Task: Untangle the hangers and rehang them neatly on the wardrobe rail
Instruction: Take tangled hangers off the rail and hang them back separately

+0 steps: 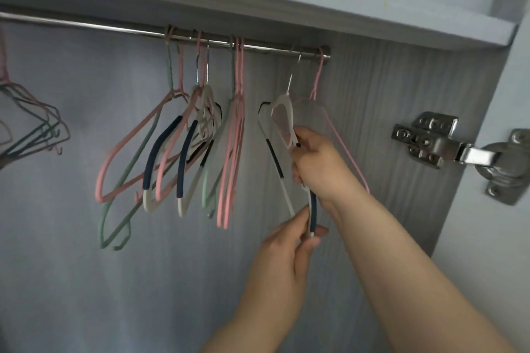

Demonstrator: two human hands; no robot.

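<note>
Both hands work one white-and-navy hanger [282, 126] at the rail's right end.
The right hand [318, 163] grips its shoulder, the left hand [289, 249] pinches its lower tip, likely steadying it; tangled hangers [183, 146] crowd the wardrobe rail [114, 27] leftward.

The wardrobe rail [114, 28] runs out past the left edge, so its left end is out of sight, and the hanger cluster [31, 126] below that end is cut by the same edge and blurred. Below the rail's right end, the right hand [318, 165] covers the middle of the white hanger [284, 120]. The left hand [289, 246] hides that hanger's lower tip, and both forearms leave at the bottom edge.
</note>
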